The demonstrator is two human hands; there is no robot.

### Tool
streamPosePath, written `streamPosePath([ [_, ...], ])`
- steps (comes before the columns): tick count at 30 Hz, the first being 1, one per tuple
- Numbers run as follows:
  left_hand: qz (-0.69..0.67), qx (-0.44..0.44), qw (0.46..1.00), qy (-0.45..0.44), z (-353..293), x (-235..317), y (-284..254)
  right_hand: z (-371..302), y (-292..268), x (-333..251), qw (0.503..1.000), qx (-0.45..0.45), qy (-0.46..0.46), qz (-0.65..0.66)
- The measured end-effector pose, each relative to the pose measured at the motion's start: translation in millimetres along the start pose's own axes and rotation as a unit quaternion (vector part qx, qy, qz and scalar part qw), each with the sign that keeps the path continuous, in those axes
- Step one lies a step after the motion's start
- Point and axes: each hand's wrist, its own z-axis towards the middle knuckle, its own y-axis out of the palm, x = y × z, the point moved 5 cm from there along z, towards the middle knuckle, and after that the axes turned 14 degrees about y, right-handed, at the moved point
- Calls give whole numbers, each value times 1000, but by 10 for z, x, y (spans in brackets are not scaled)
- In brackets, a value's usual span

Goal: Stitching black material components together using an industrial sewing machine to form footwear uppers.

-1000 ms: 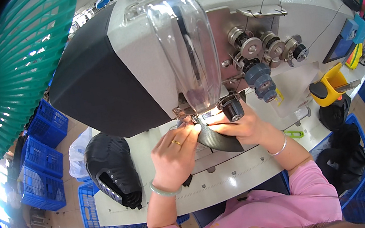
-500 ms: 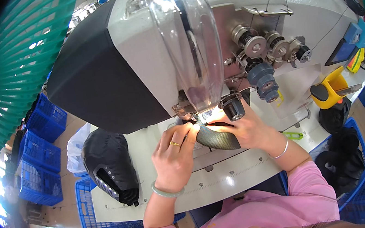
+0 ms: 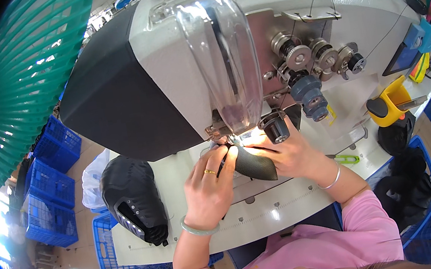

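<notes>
Under the lit needle area of a sewing machine (image 3: 172, 58), a dark mesh shoe upper (image 3: 255, 166) lies curved, its lower end pointing toward me. My left hand (image 3: 208, 184) is closed on its left edge, thumb and fingertips pressed together close by the presser foot. My right hand (image 3: 294, 153) grips the right side of the piece, fingers reaching behind the machine's black knob (image 3: 275, 128). Glare and the machine head hide the needle and those fingertips. Left of my left hand, a stack of black shoe uppers (image 3: 133, 198) with eyelets rests on the white table (image 3: 247, 219).
Green thread snips (image 3: 347, 159) lie right of my right wrist. Farther right stands a yellow holder (image 3: 395, 101). A blue crate (image 3: 423, 199) with black pieces is at the right; another blue basket (image 3: 105, 254) sits below the table's left edge. A green ribbed guard (image 3: 16, 85) fills the upper left.
The shoe upper has turned a little under the machine, its lower end now a narrower point. My right fingers have shifted slightly; both hands keep hold. The whole view has moved slightly.
</notes>
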Motion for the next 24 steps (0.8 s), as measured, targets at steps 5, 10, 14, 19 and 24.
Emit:
streamPosePath([
  [5, -78, 37, 994, -59, -25, -134, -24, -26, 8, -14, 997, -60, 10, -44],
  [10, -78, 83, 985, -133, -68, -169, 87, 124, -21, -92, 990, -136, 46, 9],
  [14, -6, 55, 997, -53, 9, -43, 48, 5, -7, -76, 987, -139, 49, -59],
  [19, -5, 49, 998, -35, -42, -10, 19, -117, 33, -8, 986, -126, 105, 11],
  [24, -23, 47, 997, -60, -22, -20, 11, 41, -50, -41, 983, -131, 124, 32],
])
